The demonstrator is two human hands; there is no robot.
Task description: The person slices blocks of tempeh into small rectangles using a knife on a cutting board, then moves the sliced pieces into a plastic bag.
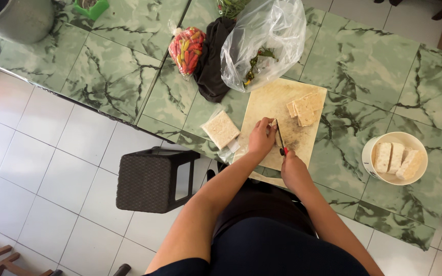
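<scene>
A pale wooden cutting board (274, 99) lies on the green marbled counter. My left hand (261, 138) presses a small pale piece down on the board's near part. My right hand (293, 168) grips a knife (280, 137) with a red handle, its dark blade lying just right of my left fingers. A stack of cut pale slabs (303, 110) rests on the board's far right part.
A white bowl (370, 149) holds three pale blocks at the right. A wrapped pale block (221, 129) lies left of the board. Behind are a clear bag with greens (262, 41), a bag of red chillies (186, 49) and a black cloth (213, 61). A dark stool (154, 179) stands below the counter.
</scene>
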